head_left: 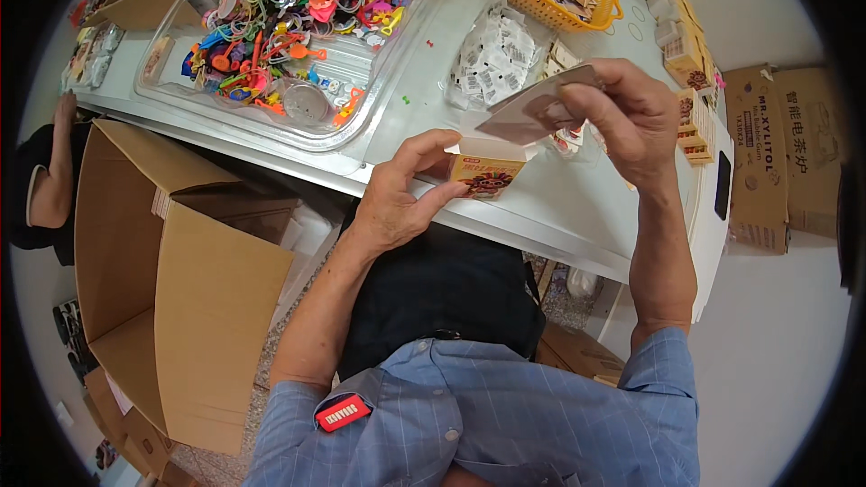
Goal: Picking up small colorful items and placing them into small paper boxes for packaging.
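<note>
My left hand [401,189] is closed round a small yellow box [488,171] with a printed cartoon figure, held over the table's near edge. The box's top looks open, with a pale flap standing up. Pinched between the thumb and fingers of my right hand [629,117] is a flat greyish card [541,108]. It tilts above the box, its lower end close to the open top. Whether it is one card or a thin stack, I cannot tell. Beyond my hands lies a clear bag of small white packets [494,59].
A clear plastic tray [347,131] piled with colourful small toys stands at the back left. An orange basket [603,22] holds printed cards. Several small yellow boxes [693,126] line the right side near a black phone [723,185]. A large open carton [212,307] stands at left, near another person's arm [59,162].
</note>
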### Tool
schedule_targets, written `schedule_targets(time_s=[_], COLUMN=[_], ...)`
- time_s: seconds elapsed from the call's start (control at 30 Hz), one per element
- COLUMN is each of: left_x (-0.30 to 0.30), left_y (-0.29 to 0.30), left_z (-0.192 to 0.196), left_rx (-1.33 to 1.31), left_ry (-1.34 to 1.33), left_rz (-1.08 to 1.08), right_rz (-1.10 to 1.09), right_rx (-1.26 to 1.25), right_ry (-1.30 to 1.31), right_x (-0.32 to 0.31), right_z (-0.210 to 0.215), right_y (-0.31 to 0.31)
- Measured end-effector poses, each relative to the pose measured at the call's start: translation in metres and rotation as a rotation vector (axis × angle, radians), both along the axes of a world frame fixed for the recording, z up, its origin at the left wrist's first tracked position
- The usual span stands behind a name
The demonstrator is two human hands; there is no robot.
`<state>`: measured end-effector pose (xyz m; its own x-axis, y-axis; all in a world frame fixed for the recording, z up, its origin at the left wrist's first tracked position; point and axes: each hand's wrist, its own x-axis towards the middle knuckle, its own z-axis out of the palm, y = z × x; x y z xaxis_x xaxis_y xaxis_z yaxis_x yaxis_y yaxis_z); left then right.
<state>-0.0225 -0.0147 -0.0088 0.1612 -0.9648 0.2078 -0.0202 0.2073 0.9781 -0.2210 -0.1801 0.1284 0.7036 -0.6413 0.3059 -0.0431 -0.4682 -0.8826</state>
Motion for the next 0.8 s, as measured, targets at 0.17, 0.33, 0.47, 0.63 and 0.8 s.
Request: schedule_targets(time_s=[0.17, 0.33, 0.47, 0.63, 0.8], left_x=[-0.001, -0.002, -0.002, -0.002, -0.004], left_y=[0.001, -0.002, -0.002, 0.0, -0.001], left_z=[0.001, 0.001, 0.003, -0.001, 0.0], left_rx=[0.006, 0.01, -0.007, -0.013, -0.011], left_ry=[0.009, 0.004, -0.022, -0.012, -0.027], left_rz=[0.008, -0.003, 0.0, 0.008, 0.009], right_rz=[0.043, -0.008, 0.081, 0.252, 0.202], right_rx=[-0.08, -0.038, -0.195, -0.409, -0.149], right_ry=[0.163, 0.279, 0.245, 0.422, 0.272], right_x=[0.009, 0.01, 0.013, 0.041, 0.028], right_z=[-0.005, 0.003, 0.02, 0.023, 0.004], right_y=[-0.002, -0.009, -0.016, -0.017, -0.013])
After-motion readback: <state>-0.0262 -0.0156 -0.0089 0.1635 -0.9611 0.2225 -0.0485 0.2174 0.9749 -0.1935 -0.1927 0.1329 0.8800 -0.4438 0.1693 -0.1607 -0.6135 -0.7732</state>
